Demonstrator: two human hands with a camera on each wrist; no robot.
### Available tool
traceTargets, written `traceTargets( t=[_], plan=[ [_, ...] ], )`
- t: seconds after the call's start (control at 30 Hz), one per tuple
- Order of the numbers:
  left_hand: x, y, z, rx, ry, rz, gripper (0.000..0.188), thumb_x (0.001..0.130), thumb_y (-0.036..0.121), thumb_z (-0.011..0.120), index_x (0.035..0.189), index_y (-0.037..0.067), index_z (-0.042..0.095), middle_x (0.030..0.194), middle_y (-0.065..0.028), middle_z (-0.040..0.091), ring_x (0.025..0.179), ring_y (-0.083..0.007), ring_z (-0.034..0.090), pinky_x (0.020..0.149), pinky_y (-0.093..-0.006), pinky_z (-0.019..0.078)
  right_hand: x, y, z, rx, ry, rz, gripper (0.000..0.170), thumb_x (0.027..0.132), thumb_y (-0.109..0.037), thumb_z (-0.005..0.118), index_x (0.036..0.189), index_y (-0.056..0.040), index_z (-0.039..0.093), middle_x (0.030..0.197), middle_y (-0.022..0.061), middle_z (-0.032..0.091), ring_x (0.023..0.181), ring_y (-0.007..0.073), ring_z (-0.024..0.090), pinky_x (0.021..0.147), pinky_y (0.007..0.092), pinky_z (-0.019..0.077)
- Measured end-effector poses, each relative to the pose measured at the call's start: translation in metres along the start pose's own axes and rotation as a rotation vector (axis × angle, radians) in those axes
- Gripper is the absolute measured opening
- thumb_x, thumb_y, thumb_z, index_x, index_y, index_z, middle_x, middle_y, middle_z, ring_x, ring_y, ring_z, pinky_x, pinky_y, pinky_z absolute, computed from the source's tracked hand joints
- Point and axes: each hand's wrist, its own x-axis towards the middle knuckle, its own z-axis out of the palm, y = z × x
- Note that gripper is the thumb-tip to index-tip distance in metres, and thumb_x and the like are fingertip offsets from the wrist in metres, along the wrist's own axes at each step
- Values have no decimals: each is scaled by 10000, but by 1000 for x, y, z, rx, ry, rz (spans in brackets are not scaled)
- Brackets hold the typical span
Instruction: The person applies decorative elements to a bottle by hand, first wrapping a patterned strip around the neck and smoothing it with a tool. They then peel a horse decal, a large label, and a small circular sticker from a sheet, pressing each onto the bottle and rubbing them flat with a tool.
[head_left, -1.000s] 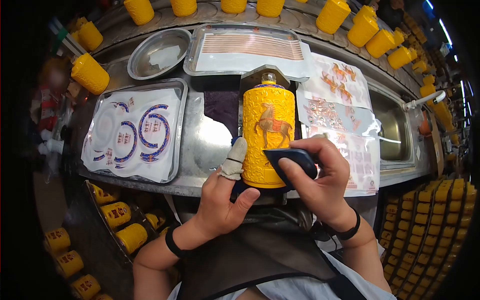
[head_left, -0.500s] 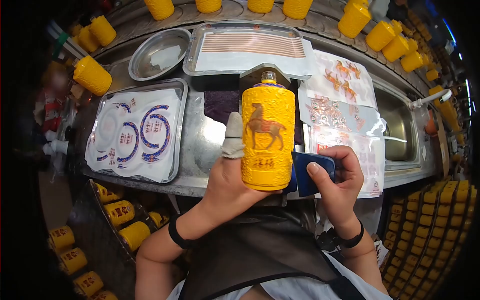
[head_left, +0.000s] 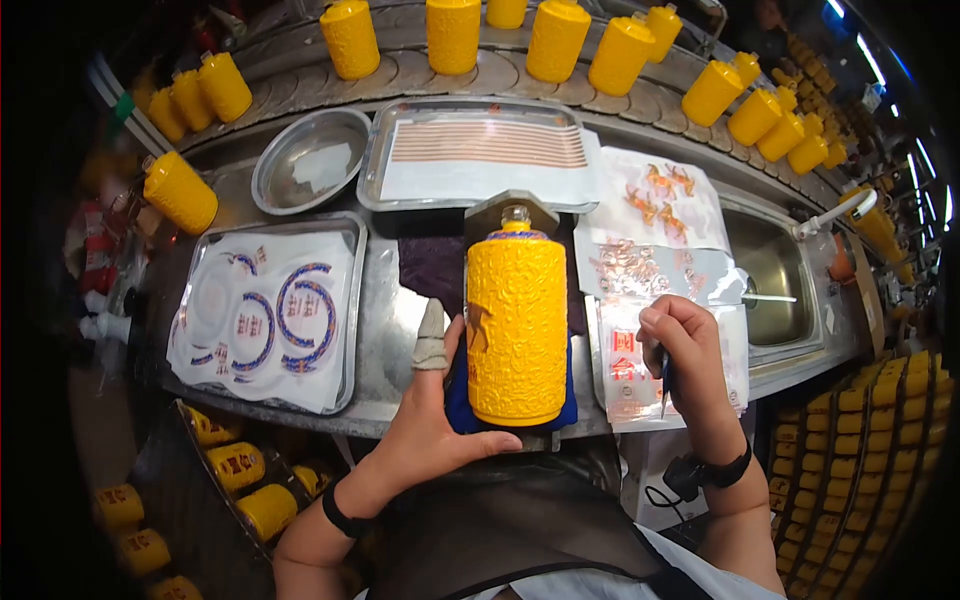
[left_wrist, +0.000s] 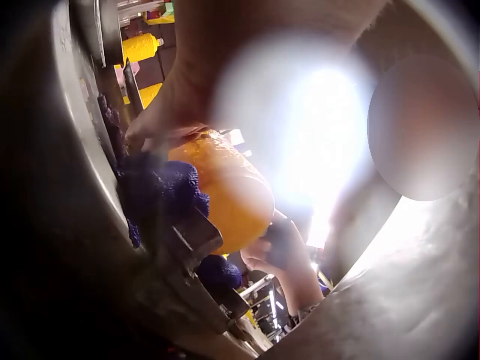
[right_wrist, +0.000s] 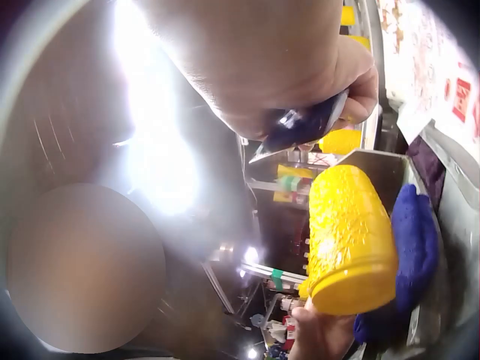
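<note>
A yellow embossed bottle [head_left: 517, 335] with a clear glass neck lies along a rest padded with blue cloth [right_wrist: 415, 240], its base toward the person. Part of a brown horse decal [head_left: 478, 328] shows at its left edge. My left hand [head_left: 428, 412] is at the bottle's left side, the thumb stretched out by the base and the index finger pointing away in a pale fabric finger cover [head_left: 431, 338]. Off to the right, above the printed sheets, my right hand [head_left: 697, 365] grips a flat dark blue scraper [right_wrist: 301, 126], seen edge-on in the head view.
A tray of blue-patterned decals [head_left: 350, 385] stands left, with a round metal bowl [head_left: 262, 180] and a tray of striped strips [head_left: 370, 190] behind. Printed decal sheets [head_left: 655, 215] lie right, beside a sink [head_left: 815, 320]. Several yellow bottles [head_left: 453, 35] line the conveyor at the back.
The bottle has turned, carrying the horse decal from the front round to the left edge. My right hand has drawn the scraper away from the bottle, to the right.
</note>
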Motion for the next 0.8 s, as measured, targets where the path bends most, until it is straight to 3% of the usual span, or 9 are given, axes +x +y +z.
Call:
traceTargets(
  t=[0.17, 0.27, 0.3, 0.33, 0.4, 0.5, 0.53, 0.8],
  plan=[
    [4, -7, 0, -162, 113, 38, 1218, 738, 404, 853, 1520, -73, 51, 1556, -309, 220, 1454, -377, 266, 1166, -416, 250, 46, -24, 10, -182, -34, -165, 182, 891, -170, 652, 809, -8, 642, 729, -6, 618, 661, 48, 530, 612, 219, 424],
    [5, 2, -14, -77, 165, 69, 1169, 767, 402, 830, 1522, -68, 71, 1561, -296, 229, 1458, -375, 260, 1167, -420, 242, 98, -23, 9, -401, -73, -305, 172, 872, -148, 634, 897, 15, 679, 748, 11, 644, 681, 63, 559, 633, 236, 451],
    [5, 1, -18, -66, 172, 79, 1151, 777, 407, 820, 1522, -67, 81, 1558, -293, 240, 1459, -374, 261, 1167, -420, 242, 112, -29, 10, -571, -32, -288, 209, 844, -143, 627, 969, 4, 707, 762, 56, 673, 694, 106, 602, 657, 267, 477],
    [5, 0, -23, -54, 181, 89, 1133, 788, 413, 809, 1521, -66, 91, 1556, -290, 251, 1459, -373, 261, 1167, -420, 241, 131, -29, 9, -695, -2, -283, 273, 825, -167, 626, 1029, -13, 722, 768, 120, 692, 724, 201, 656, 707, 323, 505],
    [8, -1, -32, -46, 209, 111, 1097, 806, 425, 790, 1519, -65, 115, 1548, -288, 273, 1456, -372, 268, 1167, -421, 241, 161, -25, 8, -877, 14, -256, 324, 813, -166, 601, 1093, -65, 732, 891, 186, 697, 841, 315, 680, 789, 388, 522],
    [17, 2, -49, -28, 272, 127, 1029, 827, 458, 759, 1503, -73, 193, 1523, -294, 319, 1441, -377, 298, 1164, -421, 247, 186, -6, 12, -1240, 98, -314, 362, 809, -149, 578, 1135, -119, 731, 1041, 228, 660, 959, 381, 653, 861, 427, 517],
    [19, 4, -55, -38, 299, 129, 1021, 826, 456, 760, 1499, -76, 206, 1522, -294, 321, 1438, -379, 304, 1163, -421, 250, 184, -7, 17, -1274, 70, -296, 411, 809, -113, 569, 1191, -154, 715, 1104, 263, 621, 981, 400, 641, 870, 431, 507],
    [29, -2, -72, -45, 331, 110, 994, 839, 451, 746, 1492, -83, 220, 1519, -297, 323, 1434, -381, 314, 1161, -434, 263, 190, -1, 23, -1226, 37, -300, 343, 829, -152, 593, 1139, -181, 738, 1076, 225, 601, 972, 386, 635, 857, 448, 510]
  ],
)
